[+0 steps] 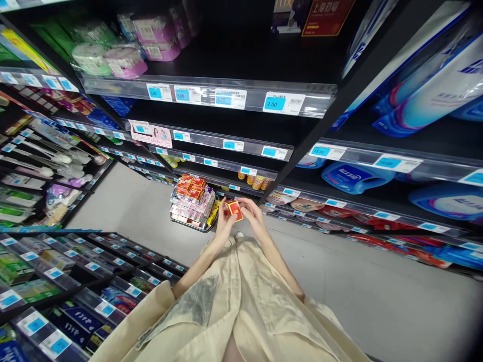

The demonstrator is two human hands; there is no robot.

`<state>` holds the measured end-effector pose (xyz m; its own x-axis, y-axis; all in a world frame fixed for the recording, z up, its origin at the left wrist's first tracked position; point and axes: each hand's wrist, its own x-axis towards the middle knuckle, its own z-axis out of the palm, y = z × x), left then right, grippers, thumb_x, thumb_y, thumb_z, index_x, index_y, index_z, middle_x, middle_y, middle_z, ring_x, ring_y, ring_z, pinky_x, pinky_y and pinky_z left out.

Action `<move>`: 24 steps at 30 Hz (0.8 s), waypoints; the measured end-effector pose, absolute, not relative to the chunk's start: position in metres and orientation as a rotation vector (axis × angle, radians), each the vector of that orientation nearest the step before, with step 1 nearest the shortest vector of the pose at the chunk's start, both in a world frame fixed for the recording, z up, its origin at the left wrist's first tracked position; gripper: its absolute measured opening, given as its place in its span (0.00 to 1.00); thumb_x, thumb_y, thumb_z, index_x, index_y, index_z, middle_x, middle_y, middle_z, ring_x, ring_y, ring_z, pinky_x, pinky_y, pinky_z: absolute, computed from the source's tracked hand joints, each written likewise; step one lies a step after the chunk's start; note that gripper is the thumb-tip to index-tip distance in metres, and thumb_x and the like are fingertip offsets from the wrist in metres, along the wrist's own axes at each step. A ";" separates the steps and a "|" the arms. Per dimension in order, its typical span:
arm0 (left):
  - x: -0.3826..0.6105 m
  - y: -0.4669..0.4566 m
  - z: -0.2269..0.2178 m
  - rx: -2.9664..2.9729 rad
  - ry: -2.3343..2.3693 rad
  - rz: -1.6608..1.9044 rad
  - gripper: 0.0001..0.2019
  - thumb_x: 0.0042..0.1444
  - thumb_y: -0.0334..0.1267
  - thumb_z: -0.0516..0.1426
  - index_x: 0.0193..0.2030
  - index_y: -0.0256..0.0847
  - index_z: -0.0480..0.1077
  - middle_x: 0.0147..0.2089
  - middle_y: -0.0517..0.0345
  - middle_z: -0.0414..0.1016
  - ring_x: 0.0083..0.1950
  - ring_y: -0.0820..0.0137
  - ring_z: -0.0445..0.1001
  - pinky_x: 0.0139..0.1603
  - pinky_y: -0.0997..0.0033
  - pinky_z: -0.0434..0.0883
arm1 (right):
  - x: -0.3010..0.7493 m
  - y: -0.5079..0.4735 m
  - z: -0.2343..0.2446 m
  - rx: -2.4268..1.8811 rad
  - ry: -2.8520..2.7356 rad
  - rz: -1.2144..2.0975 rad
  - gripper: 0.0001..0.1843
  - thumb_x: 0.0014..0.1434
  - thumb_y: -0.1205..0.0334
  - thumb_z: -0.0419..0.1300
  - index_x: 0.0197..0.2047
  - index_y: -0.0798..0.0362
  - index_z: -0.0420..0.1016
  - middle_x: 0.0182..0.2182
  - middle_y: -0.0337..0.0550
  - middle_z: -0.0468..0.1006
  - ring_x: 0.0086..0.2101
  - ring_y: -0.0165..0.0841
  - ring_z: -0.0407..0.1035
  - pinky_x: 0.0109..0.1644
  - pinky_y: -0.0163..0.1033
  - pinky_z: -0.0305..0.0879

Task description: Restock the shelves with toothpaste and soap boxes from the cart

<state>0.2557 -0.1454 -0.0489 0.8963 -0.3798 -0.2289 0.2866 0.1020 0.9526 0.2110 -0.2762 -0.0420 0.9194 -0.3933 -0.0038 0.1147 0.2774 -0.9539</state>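
Note:
A small red box with yellow edges is held in front of my body, above the floor. My left hand is closed on its left side, with the thumb lying across the front. The fingers of my right hand pinch its upper right edge. Just beyond my left hand is a low pile of packaged goods, with several similar red boxes on top. The pile sits in a dark tray on the floor.
Ahead rises a black shelf unit with price-tag rails; soap packs and red-and-dark boxes sit on its upper shelf. Blue detergent bottles fill shelves at right. More shelving stands close at lower left. Grey floor lies between.

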 end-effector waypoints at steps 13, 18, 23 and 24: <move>0.260 -0.140 -0.038 2.047 -0.467 -0.026 0.48 0.44 0.38 0.72 0.73 0.47 0.59 0.64 0.44 0.60 0.70 0.51 0.65 0.70 0.48 0.67 | 0.214 -0.266 -0.053 -1.334 0.382 -0.523 0.31 0.50 0.49 0.78 0.54 0.49 0.76 0.51 0.52 0.85 0.53 0.46 0.79 0.60 0.52 0.76; 0.273 -0.131 -0.040 1.943 -0.529 -0.185 0.38 0.54 0.46 0.68 0.71 0.45 0.64 0.66 0.42 0.70 0.68 0.51 0.69 0.69 0.48 0.67 | 0.213 -0.267 -0.048 -1.315 0.446 -0.611 0.26 0.49 0.51 0.78 0.48 0.49 0.78 0.49 0.52 0.86 0.49 0.46 0.81 0.56 0.51 0.79; 0.298 -0.116 -0.028 1.787 -0.620 -0.464 0.28 0.66 0.51 0.58 0.71 0.47 0.67 0.65 0.44 0.75 0.64 0.55 0.75 0.63 0.53 0.73 | 0.208 -0.271 -0.045 -1.263 0.444 -0.636 0.24 0.49 0.52 0.78 0.47 0.48 0.79 0.48 0.49 0.87 0.49 0.45 0.82 0.54 0.51 0.79; 0.304 -0.114 -0.023 1.822 -0.712 -0.485 0.27 0.67 0.51 0.58 0.70 0.48 0.69 0.64 0.45 0.75 0.63 0.55 0.76 0.63 0.52 0.73 | 0.207 -0.271 -0.045 -1.266 0.434 -0.636 0.22 0.50 0.52 0.78 0.46 0.48 0.80 0.48 0.49 0.87 0.48 0.45 0.82 0.54 0.50 0.79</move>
<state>0.3041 -0.1137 -0.0229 0.7387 -0.6739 0.0082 -0.2399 -0.2516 0.9376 0.2068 -0.2712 -0.0454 0.7543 -0.6551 0.0423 0.1997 0.1677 -0.9654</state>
